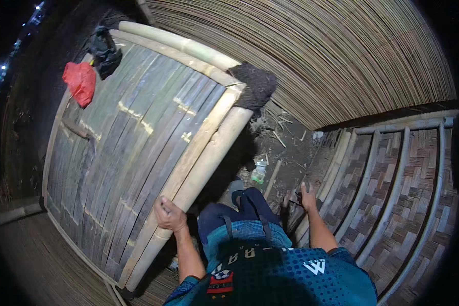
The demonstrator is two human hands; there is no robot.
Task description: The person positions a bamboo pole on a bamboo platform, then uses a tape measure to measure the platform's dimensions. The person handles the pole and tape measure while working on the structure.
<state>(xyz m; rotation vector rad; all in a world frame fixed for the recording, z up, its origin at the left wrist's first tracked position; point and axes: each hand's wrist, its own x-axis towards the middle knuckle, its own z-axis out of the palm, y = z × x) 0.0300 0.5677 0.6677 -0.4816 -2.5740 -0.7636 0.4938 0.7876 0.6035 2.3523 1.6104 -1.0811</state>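
While a bamboo-slat platform (137, 135) filled the left side, a barred woven panel (383, 168) stood on the right, and a black bag (105, 53) and a red bag (79, 83) lay at the platform's far left corner. The left hand (170, 215) rested with curled fingers on the platform's right rail (199, 153), and the right hand (308, 198) hung half-curled beside the panel; whether either pinched anything, I could not tell

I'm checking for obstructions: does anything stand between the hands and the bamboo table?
Nothing visible for the left hand, which is on the edge of the table. The legs lie between the right hand and the table in this picture; whether they sit high enough to block it, one view cannot settle.
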